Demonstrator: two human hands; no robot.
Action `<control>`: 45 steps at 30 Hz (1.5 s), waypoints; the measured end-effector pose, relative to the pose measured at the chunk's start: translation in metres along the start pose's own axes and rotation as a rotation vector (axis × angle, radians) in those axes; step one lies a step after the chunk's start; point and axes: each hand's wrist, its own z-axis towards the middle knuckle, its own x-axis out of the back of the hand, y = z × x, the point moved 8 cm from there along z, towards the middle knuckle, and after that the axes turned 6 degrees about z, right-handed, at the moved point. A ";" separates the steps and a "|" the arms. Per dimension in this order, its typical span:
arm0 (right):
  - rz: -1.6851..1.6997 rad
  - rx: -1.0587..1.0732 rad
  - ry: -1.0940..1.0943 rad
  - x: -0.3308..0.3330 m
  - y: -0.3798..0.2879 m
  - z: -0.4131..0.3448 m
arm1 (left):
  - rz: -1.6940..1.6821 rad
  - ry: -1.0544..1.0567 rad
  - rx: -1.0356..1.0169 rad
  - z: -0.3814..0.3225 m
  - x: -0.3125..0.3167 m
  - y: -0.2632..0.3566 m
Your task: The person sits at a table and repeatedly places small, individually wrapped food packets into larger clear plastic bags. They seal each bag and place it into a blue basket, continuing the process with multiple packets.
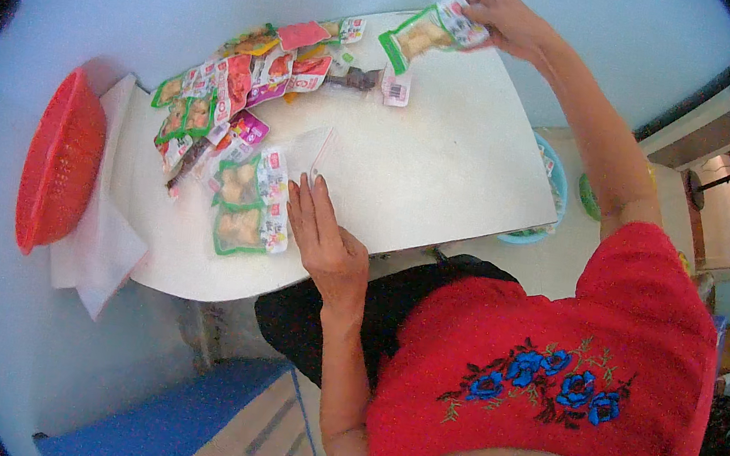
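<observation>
My right hand (pixel 506 24) grips the white end of a green-edged snack packet (pixel 424 35) and holds it over the far right edge of the white table (pixel 455 150). My left hand (pixel 321 223) lies near the table's front edge, fingers extended, at a clear plastic zip bag (pixel 312 148). Beside its fingertips are two green-edged packets, an upper one (pixel 242 183) and a lower one (pixel 243 228). Whether the left fingers press on the bag or a packet is hard to tell. A pile of mixed snack packets (pixel 236 85) spreads along the far left of the table.
A red plastic basket (pixel 62 160) leans by the wall at the left, next to white sheets (pixel 89 244). A light-blue basin (pixel 556 182) with packets stands below the table's right side, near a green container (pixel 588 196). The wall borders the table's far edge.
</observation>
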 end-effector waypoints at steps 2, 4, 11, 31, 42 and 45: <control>0.090 -0.062 -0.107 -0.034 -0.002 -0.045 | 0.002 0.010 0.005 0.000 0.004 -0.003; 0.047 -0.129 -0.215 -0.033 0.017 -0.075 | -0.019 0.005 0.010 0.002 0.004 -0.001; 0.330 -0.244 -0.312 -0.126 0.024 -0.144 | -0.002 0.000 0.052 0.008 0.009 0.006; 0.557 -0.408 -0.341 -0.300 0.078 -0.108 | 0.014 0.063 0.022 0.003 0.020 0.007; 0.613 -0.316 -0.320 -0.300 0.119 -0.087 | 0.039 0.010 0.019 0.000 0.015 0.006; 0.617 -0.377 -0.367 -0.276 0.099 -0.107 | 0.088 0.006 0.012 -0.005 0.017 0.000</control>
